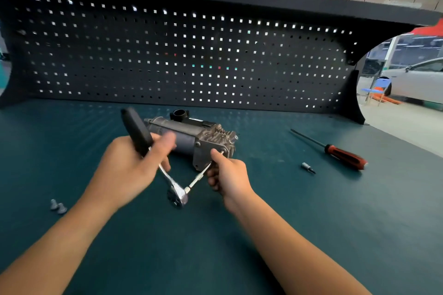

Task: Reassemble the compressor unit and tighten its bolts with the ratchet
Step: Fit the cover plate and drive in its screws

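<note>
The grey compressor unit [191, 136] lies on its side on the green bench mat [311, 223], its finned end plate facing me. My left hand [134, 163] grips the black handle of the ratchet [176, 195], whose chrome head hangs low in front of the unit. A thin extension bar [200, 176] runs from the ratchet head up to the end plate. My right hand [227, 172] pinches the far end of that bar at the plate's lower right corner. Whatever the bar meets there is hidden by my fingers.
Two loose bolts [58, 206] lie at the left on the mat. A small socket bit [308, 167] and a red-handled screwdriver [345, 157] lie to the right. A dark pegboard [182, 55] backs the bench.
</note>
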Available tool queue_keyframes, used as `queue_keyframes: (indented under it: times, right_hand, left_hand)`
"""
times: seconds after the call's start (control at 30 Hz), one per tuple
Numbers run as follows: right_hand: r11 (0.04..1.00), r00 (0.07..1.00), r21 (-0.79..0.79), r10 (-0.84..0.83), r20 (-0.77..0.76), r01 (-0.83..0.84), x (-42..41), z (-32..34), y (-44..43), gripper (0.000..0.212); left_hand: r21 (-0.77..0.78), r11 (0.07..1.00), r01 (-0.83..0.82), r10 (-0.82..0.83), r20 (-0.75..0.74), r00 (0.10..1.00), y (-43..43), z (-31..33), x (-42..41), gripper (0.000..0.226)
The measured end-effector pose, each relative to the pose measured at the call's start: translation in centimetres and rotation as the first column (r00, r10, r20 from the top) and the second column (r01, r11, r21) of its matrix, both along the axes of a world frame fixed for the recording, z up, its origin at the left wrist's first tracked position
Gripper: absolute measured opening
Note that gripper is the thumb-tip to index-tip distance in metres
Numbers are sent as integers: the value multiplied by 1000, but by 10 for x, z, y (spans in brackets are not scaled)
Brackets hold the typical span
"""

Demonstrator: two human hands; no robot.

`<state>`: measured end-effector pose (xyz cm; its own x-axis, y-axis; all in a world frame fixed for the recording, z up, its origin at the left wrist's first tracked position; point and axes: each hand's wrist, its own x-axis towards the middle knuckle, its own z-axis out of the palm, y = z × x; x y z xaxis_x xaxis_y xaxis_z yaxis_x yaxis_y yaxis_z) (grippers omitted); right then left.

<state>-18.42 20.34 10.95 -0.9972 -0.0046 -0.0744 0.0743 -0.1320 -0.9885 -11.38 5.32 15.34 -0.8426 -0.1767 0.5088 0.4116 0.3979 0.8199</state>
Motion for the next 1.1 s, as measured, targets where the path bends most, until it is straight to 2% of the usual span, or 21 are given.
queue_keyframes:
  times: [0.1,0.2,0.3,0.37,0.43,0.5,0.53,0.6,0.67,0.73,0.83,0.9,0.93,1.0,1.1]
  right_hand:
    - [999,999,-40,10,33,-9,2,2,-1,34]
    - [996,998,-89,14,59,-9,2,4,-4,33]
    - [983,996,-181,37,85,-21,1,5,-8,32]
    - [972,994,-232,54,90,-31,1,4,-9,32]
    - [966,994,-253,71,86,-47,2,2,-9,33]
    - [968,994,-242,79,80,-58,2,2,-8,33]
    - [971,994,-231,78,77,-58,2,1,-8,33]
    - [977,995,-206,64,73,-47,4,0,-8,32]
    - [985,997,-172,31,65,-19,4,-1,-6,33]
    - [991,999,-132,-12,48,18,5,-4,-4,34]
    - [992,998,-114,-54,42,58,5,-4,-4,38]
    - [991,996,-106,-80,31,83,4,-5,-3,45]
    - [994,995,-61,-94,18,95,4,-5,-2,45]
    - [991,994,84,-108,-2,108,2,-5,0,43]
    - [962,988,227,-144,-60,154,0,-4,4,51]
  left_hand:
    - [369,925,92,-139,102,985,-4,3,-3,66]
    - [596,802,-28,-156,254,954,-14,-1,-16,60]
    - [788,593,-167,-206,349,914,-19,-9,-25,57]
    - [858,474,-199,-242,344,907,-18,-14,-28,49]
    - [903,400,-156,-241,268,933,-15,-13,-27,35]
    - [906,422,-47,-207,146,967,-12,-10,-23,27]
    - [879,477,12,-181,85,980,-10,-8,-20,29]
    - [742,663,101,-123,-25,992,-5,-7,-14,21]
    - [474,870,134,-82,-129,988,2,-8,-5,18]
    - [192,969,155,-103,-253,962,10,-13,3,22]
    - [-189,956,225,-276,-313,909,22,-22,12,29]
    - [-508,840,190,-372,-285,883,31,-28,17,40]
    - [-621,765,171,-421,-280,863,36,-30,18,43]
    - [-710,688,146,-479,-294,827,41,-32,19,42]
    - [-742,666,79,-485,-351,801,41,-34,17,40]
